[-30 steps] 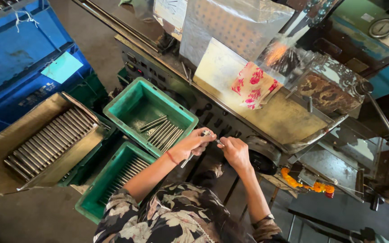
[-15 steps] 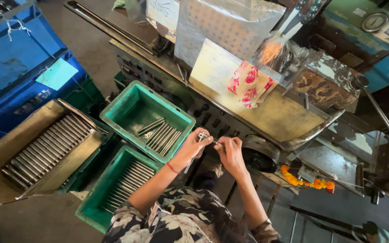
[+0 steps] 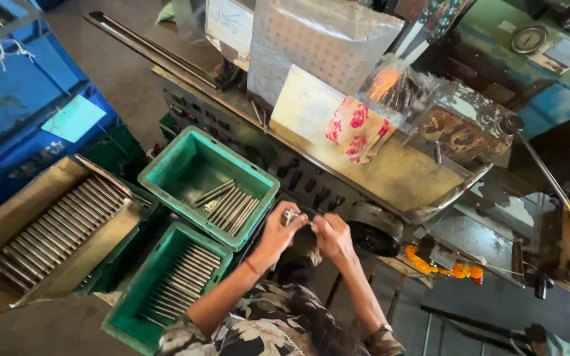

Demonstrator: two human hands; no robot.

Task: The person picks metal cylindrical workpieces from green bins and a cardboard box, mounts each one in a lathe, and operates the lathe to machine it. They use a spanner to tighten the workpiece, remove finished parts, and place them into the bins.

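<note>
Head view looks down on both hands meeting in front of a long grimy machine (image 3: 390, 178). Left hand (image 3: 277, 232) and right hand (image 3: 332, 237) are both curled shut around one short metal rod (image 3: 291, 215), each pinching an end, so that the rod sits between the fingertips just above the near corner of the upper green crate (image 3: 166, 175). That crate holds a small batch of similar rods (image 3: 227, 204) lying side by side on its floor. A second green crate (image 3: 133, 310) just below it holds a longer row of rods, and a cardboard box (image 3: 8, 231) to the left carries a full layer of them, packed parallel. Blue crates (image 3: 14, 105) stand farther left. By the look of it, the step in hand is a close check or fitting of this single rod, held up between the two hands rather than resting anywhere. Whatever follows would call for one hand to loosen its pinch while the other keeps the rod level, since both grip it now; setting it among the others would need it turned parallel to the rows so it does not lie across them. A flowered cloth (image 3: 354, 128) is draped over the machine top, well apart from the hands.
</note>
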